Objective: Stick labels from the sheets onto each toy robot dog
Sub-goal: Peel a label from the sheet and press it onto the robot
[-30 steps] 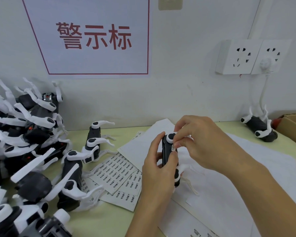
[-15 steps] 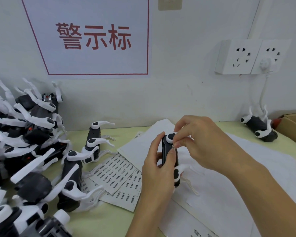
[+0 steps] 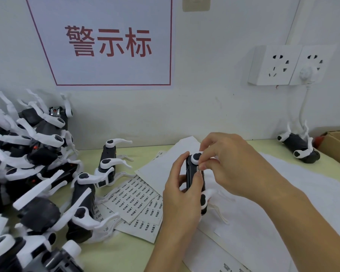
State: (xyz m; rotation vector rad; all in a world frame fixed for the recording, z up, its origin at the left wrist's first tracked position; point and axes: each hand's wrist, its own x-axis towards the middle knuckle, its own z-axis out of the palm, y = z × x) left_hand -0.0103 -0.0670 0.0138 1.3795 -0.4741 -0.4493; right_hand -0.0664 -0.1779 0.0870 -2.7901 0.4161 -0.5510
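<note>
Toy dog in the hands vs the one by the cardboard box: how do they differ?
The held toy dog is gripped upright by the left hand while the right hand presses a small label onto it. The far toy dog lies alone on the table, legs up, untouched; no label shows. Both are black-bodied with white legs.

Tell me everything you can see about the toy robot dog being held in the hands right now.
The held toy robot dog has a black, glossy plastic-looking body with white legs on round black-centred joints. It is held roughly upright above the white paper sheets, one white leg trailing down to the right. The left hand grips its body from the left, thumb across the front. The right hand pinches a small printed label against its upper side. Its far side is hidden.
</note>
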